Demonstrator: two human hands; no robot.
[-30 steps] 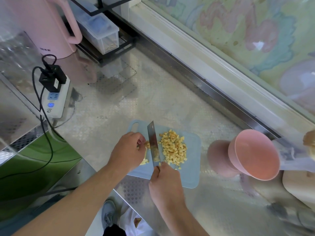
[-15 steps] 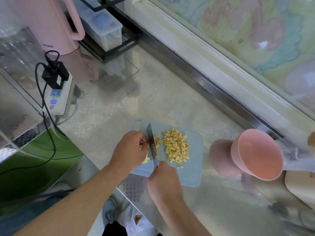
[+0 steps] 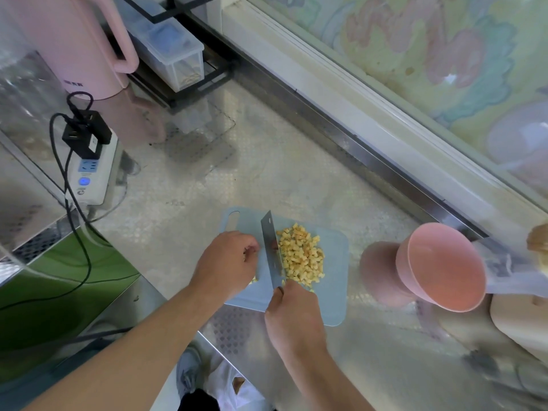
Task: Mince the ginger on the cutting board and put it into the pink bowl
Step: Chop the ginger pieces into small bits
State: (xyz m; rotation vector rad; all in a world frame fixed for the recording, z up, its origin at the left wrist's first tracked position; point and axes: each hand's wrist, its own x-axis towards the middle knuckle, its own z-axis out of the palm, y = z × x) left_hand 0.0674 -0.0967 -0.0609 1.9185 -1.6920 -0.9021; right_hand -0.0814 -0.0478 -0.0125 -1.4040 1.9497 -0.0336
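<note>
A pale blue cutting board (image 3: pixel 333 295) lies on the steel counter. A pile of diced ginger (image 3: pixel 302 256) sits on it, right of the knife (image 3: pixel 271 250). My right hand (image 3: pixel 293 315) grips the knife handle, with the blade standing on the board. Left of the blade, my left hand (image 3: pixel 228 262) curls its fingers over a small uncut ginger piece, mostly hidden beneath it. The pink bowl (image 3: pixel 441 265) stands empty on the counter to the board's right.
A pink kettle (image 3: pixel 68 46) and a white power strip (image 3: pixel 92 173) with black plugs and cords stand at the back left. A clear plastic box (image 3: pixel 175 51) sits on a black rack. A plastic bag (image 3: pixel 510 271) lies right of the bowl. The counter edge runs near my arms.
The knife has kept chopping beside my left hand, and the blade now stands closer to the diced pile. The camera view has shifted slightly.
</note>
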